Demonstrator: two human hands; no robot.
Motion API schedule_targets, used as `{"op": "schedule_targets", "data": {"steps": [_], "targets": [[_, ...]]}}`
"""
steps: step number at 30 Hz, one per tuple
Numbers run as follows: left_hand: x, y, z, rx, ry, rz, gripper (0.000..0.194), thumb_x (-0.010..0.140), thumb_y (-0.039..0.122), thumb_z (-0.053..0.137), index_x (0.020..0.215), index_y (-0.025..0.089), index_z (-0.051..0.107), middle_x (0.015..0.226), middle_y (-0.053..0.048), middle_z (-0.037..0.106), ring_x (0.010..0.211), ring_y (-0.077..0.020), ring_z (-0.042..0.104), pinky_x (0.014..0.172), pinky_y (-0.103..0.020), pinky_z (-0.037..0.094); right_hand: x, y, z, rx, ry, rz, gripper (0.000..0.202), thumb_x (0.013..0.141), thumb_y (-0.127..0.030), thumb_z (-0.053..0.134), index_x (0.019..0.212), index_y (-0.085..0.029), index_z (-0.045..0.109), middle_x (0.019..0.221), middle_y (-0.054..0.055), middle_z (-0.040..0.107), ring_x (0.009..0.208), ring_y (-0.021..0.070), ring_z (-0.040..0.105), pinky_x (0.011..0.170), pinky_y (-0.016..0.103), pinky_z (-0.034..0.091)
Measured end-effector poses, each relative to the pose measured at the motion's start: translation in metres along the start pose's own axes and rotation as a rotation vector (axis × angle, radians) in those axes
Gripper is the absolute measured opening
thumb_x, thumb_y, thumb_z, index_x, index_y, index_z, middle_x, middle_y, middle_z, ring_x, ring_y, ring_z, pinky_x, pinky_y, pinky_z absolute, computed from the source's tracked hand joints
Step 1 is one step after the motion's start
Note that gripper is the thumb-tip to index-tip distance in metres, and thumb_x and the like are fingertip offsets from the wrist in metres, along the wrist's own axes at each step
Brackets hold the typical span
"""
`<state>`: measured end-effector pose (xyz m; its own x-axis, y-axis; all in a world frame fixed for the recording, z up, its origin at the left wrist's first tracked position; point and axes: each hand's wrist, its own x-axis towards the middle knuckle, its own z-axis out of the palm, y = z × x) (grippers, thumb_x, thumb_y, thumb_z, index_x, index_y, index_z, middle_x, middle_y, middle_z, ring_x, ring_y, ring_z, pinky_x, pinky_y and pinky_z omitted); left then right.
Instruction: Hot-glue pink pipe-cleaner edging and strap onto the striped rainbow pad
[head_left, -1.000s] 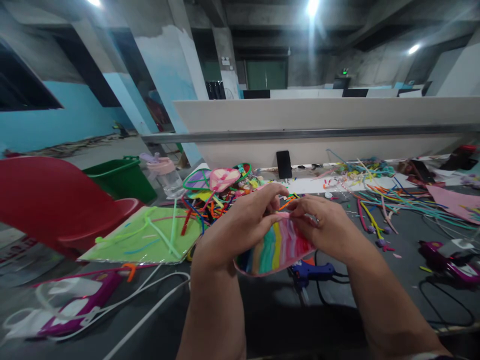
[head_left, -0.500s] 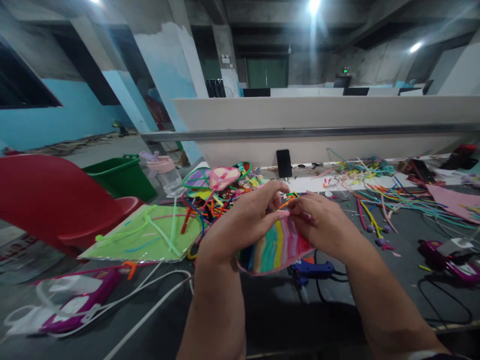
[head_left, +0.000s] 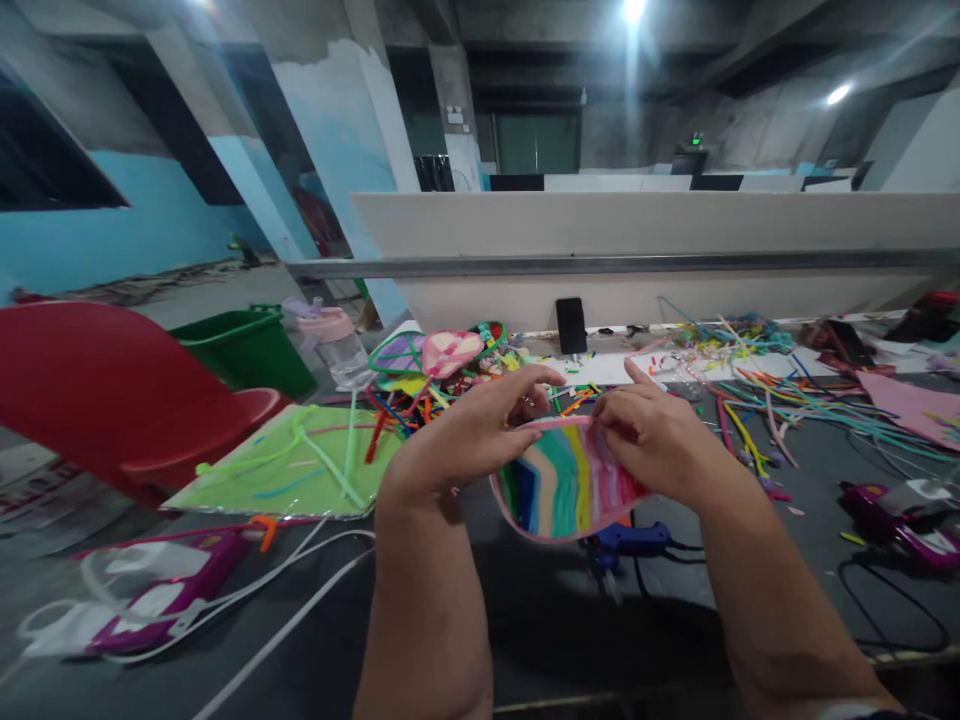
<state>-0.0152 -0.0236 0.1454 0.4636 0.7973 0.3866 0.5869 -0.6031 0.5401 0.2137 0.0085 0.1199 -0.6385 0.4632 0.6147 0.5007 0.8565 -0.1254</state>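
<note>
A striped, rounded piece (head_left: 559, 485) in green, blue, teal, yellow, pink and red, with a pink rim, hangs between my hands above the dark table. My left hand (head_left: 487, 420) grips its upper left edge between thumb and curled fingers. At the upper right edge, my right hand (head_left: 649, 430) pinches the piece, with one finger raised. Just below and to the right, a blue glue gun (head_left: 634, 538) lies on the table, partly covered by the piece.
Left are a green sheet (head_left: 300, 470), a purple power strip (head_left: 176, 590) with white cables, a bottle (head_left: 334, 345), a red chair (head_left: 127, 400) and a green bin (head_left: 247, 350). Behind are heart shapes (head_left: 450, 352) and a phone (head_left: 571, 325); colourful pipe cleaners (head_left: 810, 405) spread right.
My hands have moved apart along the pink top edge, the right one going right. More of the striped face shows, and my right hand's finger is now raised.
</note>
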Motion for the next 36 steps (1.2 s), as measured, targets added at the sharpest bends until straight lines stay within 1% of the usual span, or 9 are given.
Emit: {"op": "schedule_targets", "data": {"steps": [4, 9, 14, 17, 19, 23, 27, 31, 36], "targets": [[0.002, 0.001, 0.001, -0.006, 0.032, -0.015, 0.043, 0.081, 0.008, 0.050, 0.123, 0.018, 0.051, 0.098, -0.005, 0.064, 0.087, -0.0154, 0.062, 0.075, -0.027, 0.051, -0.001, 0.001, 0.002, 0.003, 0.010, 0.004, 0.018, 0.077, -0.004, 0.049, 0.072, -0.021, 0.049, 0.076, -0.001, 0.064, 0.071, 0.0138, 0.059, 0.116, 0.053, 0.026], [0.005, 0.009, 0.003, 0.064, 0.029, 0.031, 0.045, 0.070, 0.001, 0.044, 0.109, 0.018, 0.058, 0.108, -0.004, 0.064, 0.096, -0.0156, 0.060, 0.084, -0.027, 0.048, -0.001, -0.001, 0.001, -0.016, 0.041, 0.002, 0.019, 0.076, -0.003, 0.048, 0.073, -0.022, 0.048, 0.077, 0.000, 0.063, 0.070, 0.0138, 0.059, 0.116, 0.053, 0.028], [0.006, 0.008, 0.005, 0.083, -0.004, 0.014, 0.043, 0.067, 0.004, 0.044, 0.104, 0.018, 0.061, 0.102, -0.004, 0.063, 0.092, -0.0161, 0.059, 0.079, -0.027, 0.049, -0.001, -0.004, -0.002, -0.024, 0.023, 0.000, 0.018, 0.080, -0.005, 0.046, 0.073, -0.022, 0.049, 0.076, 0.000, 0.063, 0.074, 0.0150, 0.059, 0.116, 0.055, 0.025], [0.006, 0.006, 0.006, 0.074, -0.002, 0.015, 0.041, 0.071, 0.006, 0.046, 0.107, 0.018, 0.060, 0.104, -0.004, 0.063, 0.091, -0.0160, 0.059, 0.079, -0.027, 0.050, -0.002, -0.006, -0.003, -0.019, 0.022, 0.004, 0.018, 0.080, -0.006, 0.046, 0.073, -0.022, 0.049, 0.076, -0.001, 0.062, 0.075, 0.0148, 0.059, 0.117, 0.054, 0.025], [0.007, 0.005, 0.008, 0.068, 0.004, 0.030, 0.035, 0.076, 0.011, 0.049, 0.108, 0.018, 0.060, 0.104, -0.004, 0.063, 0.091, -0.0159, 0.059, 0.080, -0.027, 0.049, -0.002, -0.007, -0.003, -0.020, 0.017, 0.007, 0.018, 0.079, -0.005, 0.047, 0.073, -0.022, 0.048, 0.075, -0.001, 0.061, 0.074, 0.0146, 0.058, 0.117, 0.053, 0.025], [0.012, 0.004, 0.012, 0.062, -0.020, 0.042, 0.021, 0.085, 0.023, 0.055, 0.104, 0.018, 0.064, 0.097, -0.004, 0.065, 0.085, -0.0152, 0.059, 0.075, -0.026, 0.049, -0.001, -0.008, -0.002, -0.032, 0.009, 0.005, 0.018, 0.078, -0.005, 0.046, 0.071, -0.021, 0.048, 0.071, -0.001, 0.058, 0.070, 0.0143, 0.057, 0.117, 0.052, 0.024], [0.016, 0.001, 0.014, -0.001, -0.053, 0.074, 0.017, 0.086, 0.019, 0.056, 0.100, 0.019, 0.065, 0.098, -0.005, 0.068, 0.089, -0.0157, 0.061, 0.079, -0.027, 0.049, 0.000, -0.008, -0.002, -0.043, 0.000, 0.010, 0.018, 0.078, -0.005, 0.046, 0.072, -0.021, 0.049, 0.069, -0.003, 0.057, 0.068, 0.0134, 0.056, 0.116, 0.054, 0.024], [0.016, -0.001, 0.015, -0.032, -0.046, 0.087, 0.019, 0.085, 0.017, 0.055, 0.100, 0.019, 0.065, 0.099, -0.005, 0.069, 0.090, -0.0158, 0.062, 0.080, -0.027, 0.049, -0.001, -0.006, 0.000, -0.063, -0.009, 0.015, 0.016, 0.078, -0.005, 0.048, 0.074, -0.021, 0.051, 0.072, -0.002, 0.060, 0.070, 0.0139, 0.059, 0.117, 0.054, 0.020], [0.016, -0.004, 0.014, -0.064, -0.091, 0.089, 0.021, 0.085, 0.015, 0.054, 0.102, 0.019, 0.065, 0.099, -0.004, 0.068, 0.089, -0.0156, 0.062, 0.080, -0.027, 0.050, -0.002, -0.006, 0.000, -0.059, -0.004, 0.016, 0.015, 0.079, -0.007, 0.049, 0.074, -0.021, 0.051, 0.074, -0.002, 0.063, 0.071, 0.0139, 0.060, 0.117, 0.052, 0.019]]}}
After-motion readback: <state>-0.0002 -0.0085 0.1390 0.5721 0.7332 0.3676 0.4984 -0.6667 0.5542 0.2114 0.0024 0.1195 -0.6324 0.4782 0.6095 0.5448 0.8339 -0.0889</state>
